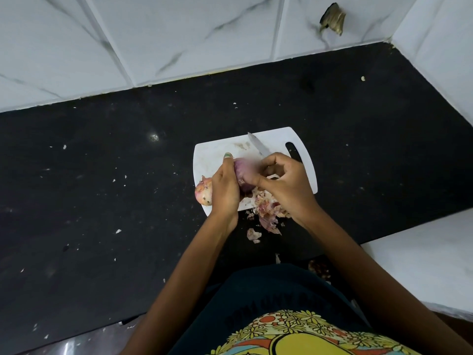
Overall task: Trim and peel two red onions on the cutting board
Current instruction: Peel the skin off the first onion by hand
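Hands (225,185) peeling onion (242,172), shirt lettering (279,307) unreadable

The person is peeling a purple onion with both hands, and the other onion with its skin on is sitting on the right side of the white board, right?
Not quite. The head view shows the unpeeled onion at the left edge of the white cutting board, beside the left hand. Both hands, the right hand too, do hold the purple onion.
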`<state>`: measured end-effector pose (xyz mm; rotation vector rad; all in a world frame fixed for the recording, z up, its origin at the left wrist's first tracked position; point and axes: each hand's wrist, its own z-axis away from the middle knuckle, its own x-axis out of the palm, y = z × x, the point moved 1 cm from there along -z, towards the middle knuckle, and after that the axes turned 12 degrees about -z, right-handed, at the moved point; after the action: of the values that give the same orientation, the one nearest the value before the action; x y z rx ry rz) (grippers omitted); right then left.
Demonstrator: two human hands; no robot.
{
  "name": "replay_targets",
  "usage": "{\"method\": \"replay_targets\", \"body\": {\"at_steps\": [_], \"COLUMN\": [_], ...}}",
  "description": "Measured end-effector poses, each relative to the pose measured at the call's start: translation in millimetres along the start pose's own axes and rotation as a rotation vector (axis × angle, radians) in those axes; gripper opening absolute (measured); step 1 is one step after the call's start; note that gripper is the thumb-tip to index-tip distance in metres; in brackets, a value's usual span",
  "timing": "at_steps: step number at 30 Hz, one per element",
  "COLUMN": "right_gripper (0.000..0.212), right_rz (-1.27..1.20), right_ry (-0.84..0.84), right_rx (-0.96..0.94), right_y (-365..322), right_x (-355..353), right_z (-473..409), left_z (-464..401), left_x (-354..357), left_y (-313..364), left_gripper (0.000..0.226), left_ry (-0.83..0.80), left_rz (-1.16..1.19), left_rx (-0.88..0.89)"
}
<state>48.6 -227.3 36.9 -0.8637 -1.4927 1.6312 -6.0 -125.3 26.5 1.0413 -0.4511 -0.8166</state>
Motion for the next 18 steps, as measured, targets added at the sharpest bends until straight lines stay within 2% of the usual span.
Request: {"method": "replay_targets", "body": {"at_steps": [6,9,12,18], "right_gripper": [0.006,0.011,0.02,0.014], "right_rz": [-0.047,-0.042,0.071,0.1], "right_ry": [0.011,-0.046,-0.097,-0.087], "right_rx": [0.037,0.064,0.036,0.024], "right_y": [5,2,-2,-6], "right_x": [-3,-5,-3,-4], "right_z": [-6,-4,-2,-6], "left_z": [2,1,-1,-1], "left_x": [0,-3,-5,-5], "left_y": [1,1,0,-1], "left_gripper": [0.043,0.043,0.044,0.043], "left_ry": [0.007,0.026,0.049,0.025], "left_rz": [0.033,0.029,0.001,-0.052], "left_rx": [-0.01,-0.016,-0.007,0.071]}}
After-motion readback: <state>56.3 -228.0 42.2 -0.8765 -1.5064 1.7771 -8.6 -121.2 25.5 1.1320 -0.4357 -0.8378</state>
